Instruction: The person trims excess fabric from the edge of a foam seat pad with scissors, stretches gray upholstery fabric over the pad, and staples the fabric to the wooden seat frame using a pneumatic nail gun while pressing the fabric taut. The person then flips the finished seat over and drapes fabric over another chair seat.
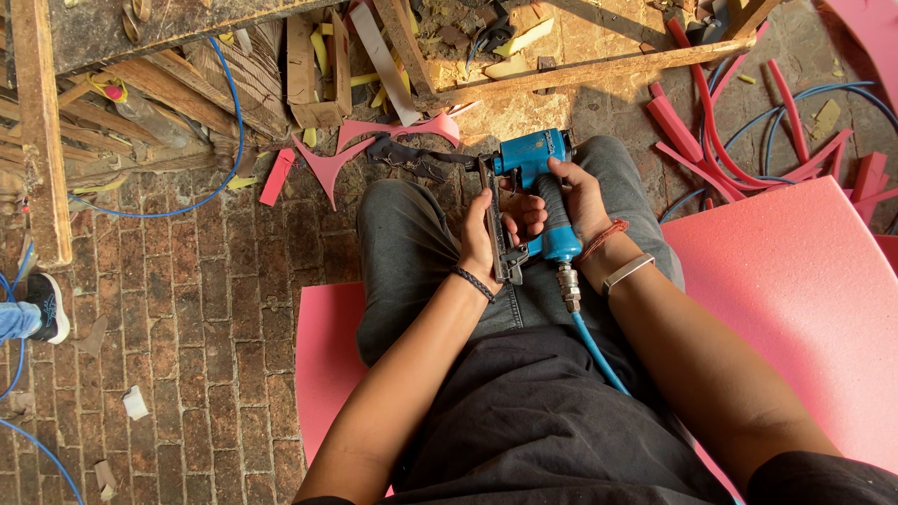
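A blue pneumatic staple gun (535, 159) rests over my knees. My right hand (582, 198) is wrapped around its blue handle. My left hand (486, 234) grips the long dark metal magazine (498, 224) on the gun's left side, fingers curled around it. A blue air hose (597, 351) runs from a metal fitting at the bottom of the handle down across my lap. I am seated on pink foam, in grey jeans and a dark shirt.
A big pink foam sheet (795, 299) lies to the right, another (323, 360) under my legs. Pink foam offcuts (711, 140) and blue hoses litter the brick floor. Wooden frames (42, 131) stand left and ahead. Another person's shoe (45, 307) shows at the left edge.
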Demonstrator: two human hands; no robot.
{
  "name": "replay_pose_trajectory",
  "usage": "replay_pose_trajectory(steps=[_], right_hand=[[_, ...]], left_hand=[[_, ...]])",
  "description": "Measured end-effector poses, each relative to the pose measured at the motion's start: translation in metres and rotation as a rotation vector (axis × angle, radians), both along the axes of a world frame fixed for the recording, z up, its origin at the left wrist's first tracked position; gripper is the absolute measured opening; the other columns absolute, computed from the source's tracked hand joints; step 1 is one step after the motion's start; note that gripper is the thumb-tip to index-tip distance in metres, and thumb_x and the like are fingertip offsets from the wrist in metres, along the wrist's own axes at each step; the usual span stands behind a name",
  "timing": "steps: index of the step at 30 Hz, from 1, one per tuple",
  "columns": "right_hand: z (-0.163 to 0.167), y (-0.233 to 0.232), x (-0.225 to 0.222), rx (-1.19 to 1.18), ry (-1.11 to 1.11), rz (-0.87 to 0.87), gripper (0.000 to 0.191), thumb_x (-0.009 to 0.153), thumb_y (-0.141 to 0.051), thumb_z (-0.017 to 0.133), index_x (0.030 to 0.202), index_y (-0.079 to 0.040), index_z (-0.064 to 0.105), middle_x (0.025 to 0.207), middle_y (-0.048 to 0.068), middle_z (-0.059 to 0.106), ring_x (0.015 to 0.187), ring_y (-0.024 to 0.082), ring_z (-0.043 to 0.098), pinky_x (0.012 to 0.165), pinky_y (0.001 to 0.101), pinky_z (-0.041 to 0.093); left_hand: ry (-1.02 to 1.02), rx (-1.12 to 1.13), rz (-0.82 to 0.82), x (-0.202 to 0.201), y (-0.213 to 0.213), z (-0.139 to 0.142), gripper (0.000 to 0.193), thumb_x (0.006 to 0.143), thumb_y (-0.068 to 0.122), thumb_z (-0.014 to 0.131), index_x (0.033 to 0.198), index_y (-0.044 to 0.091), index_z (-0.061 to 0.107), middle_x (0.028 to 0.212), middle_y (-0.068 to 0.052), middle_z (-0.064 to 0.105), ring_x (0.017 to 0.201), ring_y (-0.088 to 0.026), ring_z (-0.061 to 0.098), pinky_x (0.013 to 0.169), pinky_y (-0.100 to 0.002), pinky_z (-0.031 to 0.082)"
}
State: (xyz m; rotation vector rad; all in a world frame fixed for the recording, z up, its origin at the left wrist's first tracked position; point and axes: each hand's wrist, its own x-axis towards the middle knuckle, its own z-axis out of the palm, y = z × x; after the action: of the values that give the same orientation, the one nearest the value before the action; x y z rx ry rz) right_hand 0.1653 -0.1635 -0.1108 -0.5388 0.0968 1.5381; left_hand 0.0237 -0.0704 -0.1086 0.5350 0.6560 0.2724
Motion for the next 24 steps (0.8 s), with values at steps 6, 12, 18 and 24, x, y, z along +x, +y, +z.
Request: replay_pose_trajectory(steps=[6,12,18,24], right_hand=[[0.013,-0.001,-0.006,-0.023,-0.082,0.003,0.067,0.091,-0.049,0.057,0.128,0.007,0.059,0.062,0.001,0.050,0.057,0.021,0.055,0.063,0.0410,0.054],[0.004,0.001,-0.002,-0.025,0.088,0.008,0.062,0.097,-0.044,0.060,0.128,0.011,0.060,0.068,0.002,0.053,0.057,0.018,0.054,0.062,0.0379,0.051],[-0.016,0.004,0.000,-0.323,-0.008,0.089,0.039,0.091,-0.038,0.063,0.077,-0.004,0.049,0.058,0.006,0.050,0.049,0.022,0.055,0.067,0.0434,0.061],[-0.035,0.010,-0.001,-0.267,0.002,0.087,0.030,0.102,-0.029,0.064,0.089,-0.002,0.059,0.072,0.007,0.064,0.057,0.019,0.062,0.058,0.0335,0.054]], left_hand=[[-0.016,-0.002,-0.036,-0.002,0.000,0.007,0.066,0.104,0.051,0.034,0.067,0.003,0.059,0.098,-0.018,0.076,0.073,-0.022,0.071,0.063,-0.027,0.054],[0.041,-0.008,-0.005,-0.002,-0.001,0.004,0.060,0.104,0.050,0.035,0.067,0.007,0.054,0.098,-0.017,0.078,0.070,-0.020,0.071,0.056,-0.023,0.050],[0.152,-0.087,0.003,-0.003,-0.002,0.001,0.056,0.102,0.052,0.035,0.068,0.011,0.053,0.095,-0.015,0.078,0.068,-0.016,0.070,0.050,-0.025,0.048],[0.233,-0.163,0.057,-0.006,-0.001,-0.011,0.060,0.100,0.051,0.037,0.080,0.003,0.066,0.084,-0.010,0.074,0.067,-0.017,0.067,0.057,-0.026,0.051]])
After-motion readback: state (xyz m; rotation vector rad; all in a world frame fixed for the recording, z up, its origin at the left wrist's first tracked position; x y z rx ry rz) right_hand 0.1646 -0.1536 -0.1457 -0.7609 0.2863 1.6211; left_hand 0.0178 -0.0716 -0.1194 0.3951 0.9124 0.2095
